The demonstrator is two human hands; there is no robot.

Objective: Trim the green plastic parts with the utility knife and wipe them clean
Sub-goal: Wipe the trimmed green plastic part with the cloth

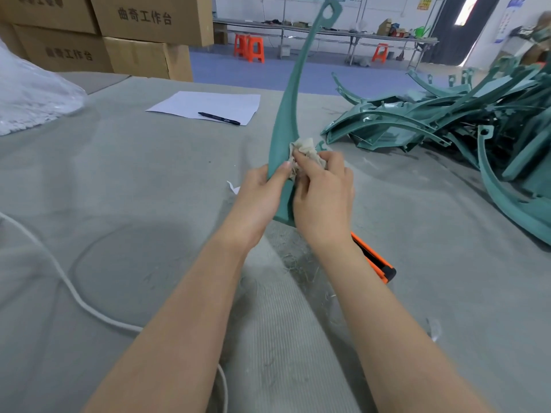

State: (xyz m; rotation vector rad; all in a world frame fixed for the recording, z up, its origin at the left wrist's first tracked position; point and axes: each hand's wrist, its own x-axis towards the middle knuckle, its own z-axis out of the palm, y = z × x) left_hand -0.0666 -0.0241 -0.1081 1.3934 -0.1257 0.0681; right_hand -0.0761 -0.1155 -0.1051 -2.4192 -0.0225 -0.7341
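Observation:
A long curved green plastic part (293, 93) stands almost upright over the grey table, its looped tip high at the top. My left hand (258, 198) grips its wide lower end, thumb laid across the face. My right hand (322, 192) holds a crumpled beige rag (307, 152) pressed against the part's right edge just above my left thumb. The orange utility knife (377, 259) lies on the table under my right forearm, partly hidden by it.
A heap of green plastic parts (447, 120) fills the right side. A sheet of paper (208, 105) with a black pen (219, 118) lies beyond. Cardboard boxes (119, 34) stand far left, beside a plastic bag (32, 93). A white cord (59, 272) crosses the left.

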